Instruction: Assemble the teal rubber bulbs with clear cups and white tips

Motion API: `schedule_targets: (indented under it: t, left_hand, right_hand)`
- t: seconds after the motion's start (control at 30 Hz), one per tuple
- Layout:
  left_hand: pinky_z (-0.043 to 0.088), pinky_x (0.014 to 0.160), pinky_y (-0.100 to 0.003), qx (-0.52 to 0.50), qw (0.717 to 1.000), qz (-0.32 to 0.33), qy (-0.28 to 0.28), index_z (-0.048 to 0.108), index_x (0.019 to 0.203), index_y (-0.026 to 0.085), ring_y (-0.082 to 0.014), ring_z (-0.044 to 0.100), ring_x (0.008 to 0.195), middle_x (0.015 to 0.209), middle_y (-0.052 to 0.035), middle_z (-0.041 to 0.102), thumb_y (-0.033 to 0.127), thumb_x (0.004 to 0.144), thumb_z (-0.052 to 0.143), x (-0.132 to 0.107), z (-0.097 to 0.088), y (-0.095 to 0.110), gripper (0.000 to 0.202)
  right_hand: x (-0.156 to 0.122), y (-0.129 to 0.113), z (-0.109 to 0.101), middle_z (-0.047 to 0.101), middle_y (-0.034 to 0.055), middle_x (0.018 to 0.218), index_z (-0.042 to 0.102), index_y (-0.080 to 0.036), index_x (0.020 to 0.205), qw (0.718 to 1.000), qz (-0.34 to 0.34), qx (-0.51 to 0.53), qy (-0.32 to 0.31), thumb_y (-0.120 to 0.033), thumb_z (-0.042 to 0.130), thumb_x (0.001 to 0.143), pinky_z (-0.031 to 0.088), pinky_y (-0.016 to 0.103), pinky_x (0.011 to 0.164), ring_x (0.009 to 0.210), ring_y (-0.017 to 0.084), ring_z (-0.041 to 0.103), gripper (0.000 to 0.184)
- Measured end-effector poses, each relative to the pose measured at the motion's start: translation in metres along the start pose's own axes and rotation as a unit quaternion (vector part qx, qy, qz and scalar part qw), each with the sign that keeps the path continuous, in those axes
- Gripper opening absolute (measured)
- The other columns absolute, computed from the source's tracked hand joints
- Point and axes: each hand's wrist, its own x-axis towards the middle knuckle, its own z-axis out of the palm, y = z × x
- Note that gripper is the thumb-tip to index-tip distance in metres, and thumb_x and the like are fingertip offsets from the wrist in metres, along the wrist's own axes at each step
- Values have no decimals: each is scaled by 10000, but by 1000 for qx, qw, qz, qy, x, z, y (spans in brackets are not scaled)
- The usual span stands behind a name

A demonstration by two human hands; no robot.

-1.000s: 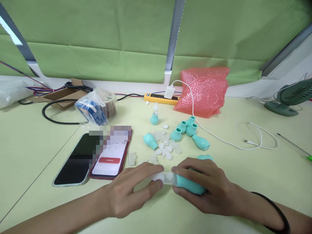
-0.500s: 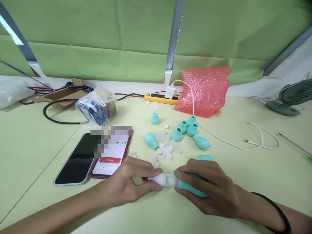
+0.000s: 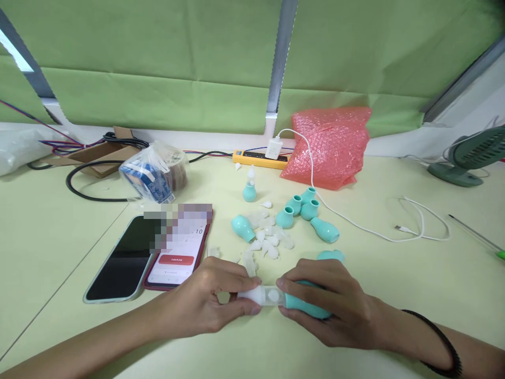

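Left hand (image 3: pixel 215 297): thumb and index finger are pinched on opposite sides of a white tip (image 3: pixel 249 296), parted only by its width; the remaining fingers are largely hidden from where I stand. Right hand (image 3: pixel 335 300): fingers are wrapped over a teal bulb (image 3: pixel 303 299), the thumb along its lower side, gripping it near the neck. The held assembly lies horizontally at the lower centre of the frame; its order from left to right is white tip, clear tube (image 3: pixel 272 296), teal bulb, each touching the next.

Materials: the white tip is smooth, semi-opaque and tapered; the clear tube is transparent and cylindrical, with a pale round part visible through its wall; the teal bulb is rounded, with a satin, rubber-like surface. Right wrist: a black ridged band (image 3: pixel 445 337).

At the centre of the frame, loose white tips (image 3: pixel 270 248), pointed and smooth, lie beside translucent tube pieces (image 3: pixel 284 238); just right, open-necked bulbs (image 3: pixel 285 217) stand in a cluster; above, a completed unit (image 3: pixel 249 191) stands upright, tip uppermost. Upper right of centre: a red bubble-wrap parcel (image 3: pixel 325 152), glossy and creased.
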Motion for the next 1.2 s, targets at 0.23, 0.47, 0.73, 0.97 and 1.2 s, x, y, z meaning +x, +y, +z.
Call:
schedule_targets:
  t: [0.23,0.47,0.73,0.97,1.2]
  left_hand:
    - [442,484,-198,-59,987,22,145,647,852,93,-101,537,520,635,-47,625,133,684,627,-2,12,2,174]
    - [470,617,-230,44,987,-21,156,623,836,139,-130,570,690,769,-43,627,164,798,482,1,-13,1,148]
    - [458,700,-386,376,923,-80,-14,578,985,162,-249,477,885,945,-106,544,215,770,476,1,4,-20,244]
    - [439,733,-383,427,904,-35,-14,528,999,133,-252,436,920,915,-91,573,112,815,411,2,13,-31,218]
    - [407,695,-337,443,897,13,7,560,827,127,-227,432,883,865,-90,579,72,824,411,0,17,-41,159]
  right_hand:
    - [6,-6,3,581,41,714,562,-166,868,998,65,-23,5,-149,559,703,416,312,583,670,161,516,165]
    - [18,7,-17,585,32,726,527,-174,789,980,179,42,72,-114,580,652,436,300,605,662,154,527,158]
    - [15,41,-28,598,1,741,539,-200,801,942,320,-11,99,-222,632,633,425,248,508,525,114,514,193]
    - [10,63,-28,506,-41,535,517,-204,952,924,341,-160,62,-310,627,616,414,266,516,456,124,464,368]
    - [9,75,-19,504,-52,513,473,-220,1034,910,378,-169,15,-334,591,629,417,265,515,467,143,497,438]
